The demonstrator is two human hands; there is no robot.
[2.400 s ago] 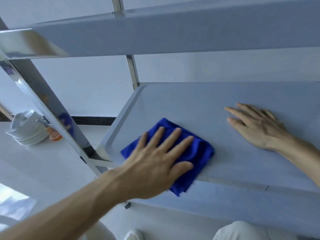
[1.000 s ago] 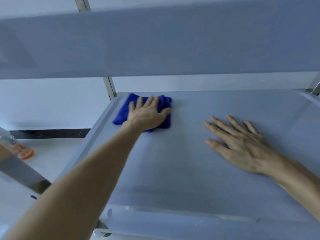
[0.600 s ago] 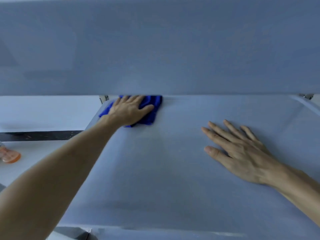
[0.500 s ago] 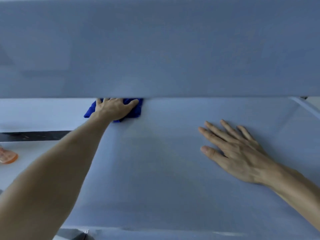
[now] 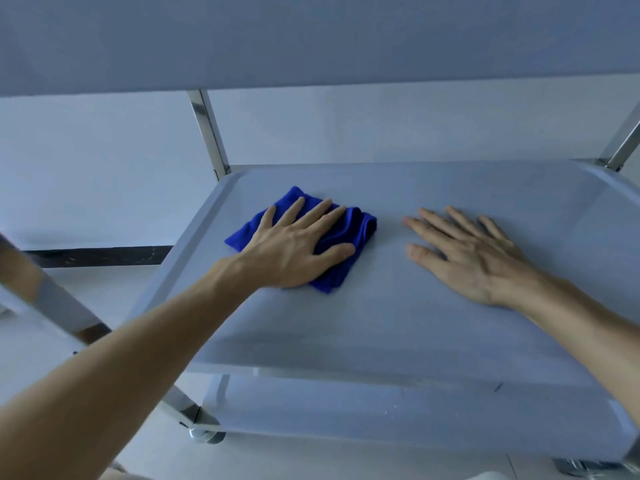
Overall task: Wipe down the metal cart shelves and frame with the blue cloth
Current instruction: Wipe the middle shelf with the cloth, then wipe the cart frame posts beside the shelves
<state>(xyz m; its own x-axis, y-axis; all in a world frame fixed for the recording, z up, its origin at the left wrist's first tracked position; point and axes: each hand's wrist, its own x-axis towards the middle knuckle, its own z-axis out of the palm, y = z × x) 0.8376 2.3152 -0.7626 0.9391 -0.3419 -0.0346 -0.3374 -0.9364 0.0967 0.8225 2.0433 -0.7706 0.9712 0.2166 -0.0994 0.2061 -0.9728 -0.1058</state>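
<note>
A folded blue cloth (image 5: 349,233) lies on the middle shelf (image 5: 398,327) of the metal cart, toward its far left part. My left hand (image 5: 294,247) presses flat on the cloth with straight, spread fingers and covers most of it. To the right, my right hand (image 5: 467,254) rests flat on the bare shelf with fingers straight, a short gap from the cloth. The upper shelf (image 5: 311,39) spans the top of the view. A lower shelf (image 5: 381,414) shows beneath.
Shiny frame posts stand at the far left corner (image 5: 207,129), the far right corner (image 5: 621,143) and the near left (image 5: 52,299). A caster wheel (image 5: 204,436) sits on the pale floor. A white wall with a dark baseboard (image 5: 97,254) lies behind.
My left hand has drawn the cloth back from the shelf's far left corner toward me and to the right. The view has dropped lower, so the upper shelf hides less. My right hand has stayed flat.
</note>
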